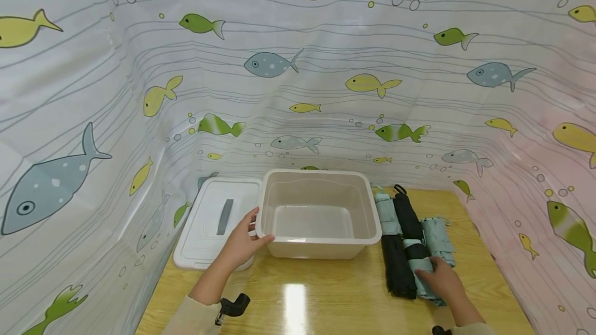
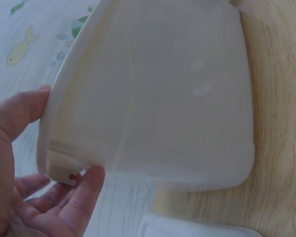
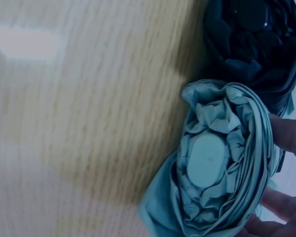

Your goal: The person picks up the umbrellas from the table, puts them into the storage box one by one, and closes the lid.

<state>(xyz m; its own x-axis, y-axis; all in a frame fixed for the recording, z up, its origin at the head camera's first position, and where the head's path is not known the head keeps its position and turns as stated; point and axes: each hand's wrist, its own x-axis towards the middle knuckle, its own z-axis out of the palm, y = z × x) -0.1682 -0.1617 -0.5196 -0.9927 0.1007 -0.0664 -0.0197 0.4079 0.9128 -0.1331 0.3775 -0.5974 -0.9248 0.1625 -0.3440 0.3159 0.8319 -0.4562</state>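
Observation:
A cream plastic storage bin [image 1: 318,249] stands upright on the table. My left hand [image 1: 246,239] grips its rim at the front left corner; in the left wrist view the thumb and fingers lie on either side of the bin's edge [image 2: 45,123]. To the right of the bin, several folded umbrellas lie in rows. My right hand [image 1: 442,278] holds the front pale green umbrella [image 1: 419,286] between thumb and fingers, and its rolled end [image 3: 207,160] faces the right wrist camera. Beside it on the left lies a black umbrella [image 1: 398,268].
A white lid [image 1: 200,237] with a grey handle [image 1: 225,217] lies left of the bin. Behind the front umbrellas are another black one [image 1: 407,216] and a pale green one [image 1: 388,213]; one more pale green umbrella [image 1: 438,242] lies rightmost. A fish-print curtain [image 1: 298,92] surrounds the wooden table [image 1: 335,293].

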